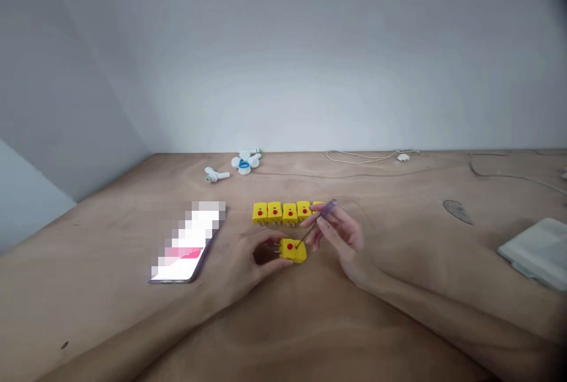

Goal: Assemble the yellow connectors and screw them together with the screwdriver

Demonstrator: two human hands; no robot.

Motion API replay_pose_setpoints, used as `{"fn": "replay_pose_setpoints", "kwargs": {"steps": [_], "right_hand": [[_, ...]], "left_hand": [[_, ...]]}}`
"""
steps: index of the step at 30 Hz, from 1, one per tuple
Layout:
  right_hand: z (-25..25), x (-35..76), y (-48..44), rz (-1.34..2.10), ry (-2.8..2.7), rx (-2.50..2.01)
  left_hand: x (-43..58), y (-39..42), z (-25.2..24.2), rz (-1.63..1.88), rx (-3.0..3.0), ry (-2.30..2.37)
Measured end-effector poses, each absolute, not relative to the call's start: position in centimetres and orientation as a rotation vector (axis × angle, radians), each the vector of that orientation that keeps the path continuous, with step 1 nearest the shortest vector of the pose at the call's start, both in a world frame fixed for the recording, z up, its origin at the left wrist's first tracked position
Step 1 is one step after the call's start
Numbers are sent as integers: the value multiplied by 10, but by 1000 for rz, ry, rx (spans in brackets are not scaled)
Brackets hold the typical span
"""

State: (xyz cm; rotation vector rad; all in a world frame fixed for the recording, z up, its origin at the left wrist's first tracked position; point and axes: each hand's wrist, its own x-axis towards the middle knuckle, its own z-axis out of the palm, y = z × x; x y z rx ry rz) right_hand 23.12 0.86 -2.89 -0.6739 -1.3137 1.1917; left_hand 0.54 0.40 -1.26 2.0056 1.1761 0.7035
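Between the thumb and fingers of my left hand (pixel 248 261) is a yellow plug (pixel 299 252) with a red dot on top and metal prongs pointing left. My right hand (pixel 343 237) grips a screwdriver (pixel 328 209) by its purple, see-through handle. The thin shaft slants down to the left, and its tip meets the top of the held plug just right of the red dot. Just beyond my hands stands a row of several similar yellow plugs (pixel 275 212), prongs toward me; the rightmost one is partly hidden by my right hand.
A phone (pixel 199 240) with a lit screen lies on the wooden table (pixel 110 240) at the left. White plastic parts (pixel 244 163) sit near the wall. Thin cables (pixel 354 160) run along the back. At the right are a flat oval item (pixel 458 211) and a white case (pixel 540 249).
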Motion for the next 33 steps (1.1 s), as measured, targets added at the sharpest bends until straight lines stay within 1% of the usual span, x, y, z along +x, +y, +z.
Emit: {"fn": "replay_pose_setpoints", "kwargs": {"steps": [12, 22, 33], "right_hand": [[-35, 230, 11, 1232, -1254, -757], [-35, 233, 9, 1212, -1376, -681], [-36, 230, 8, 1210, -1270, -772]], "left_hand": [[5, 6, -13, 706, 2090, 1158], [7, 4, -12, 706, 2038, 1116], [6, 4, -11, 678, 2121, 1165]]}}
